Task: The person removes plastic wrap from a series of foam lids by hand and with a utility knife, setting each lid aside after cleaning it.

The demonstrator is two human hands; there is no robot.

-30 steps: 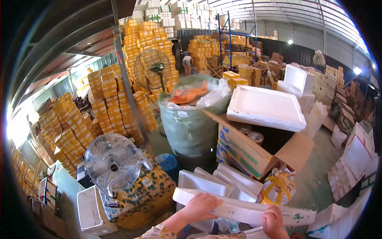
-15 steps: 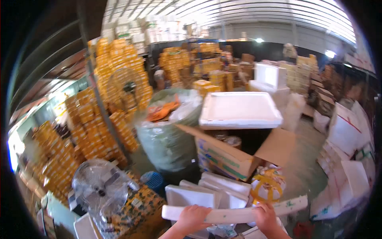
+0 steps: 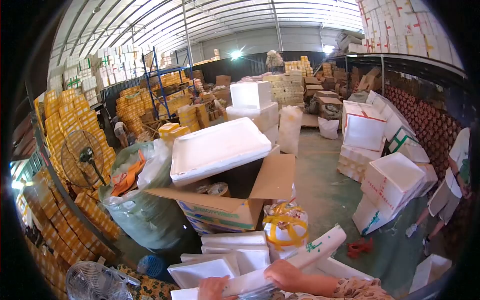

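A long white foam box lid [image 3: 322, 245] with green marks is tilted up towards the right. My left hand [image 3: 214, 288] is closed on its lower left part at the bottom of the view. Further along, my right hand [image 3: 282, 274] grips the same lid, fingers wrapped over its edge. Several white foam lids [image 3: 235, 246] lean together just beyond my hands. Behind them stands an open cardboard box [image 3: 227, 212] with rolls of tape [image 3: 218, 189] inside. A large white foam lid [image 3: 220, 148] rests on the box's top.
A large green sack [image 3: 145, 220] stands left, near a floor fan [image 3: 95, 282]. A white bag [image 3: 286, 231] with yellow tape sits by the box. At right are foam boxes [image 3: 390, 185], red netting [image 3: 359, 247] and another person [image 3: 447, 192].
My view has swung to the right. The foam lid in my hands has gone from nearly level to slanting, its right end now higher. Another person has come into view at right.
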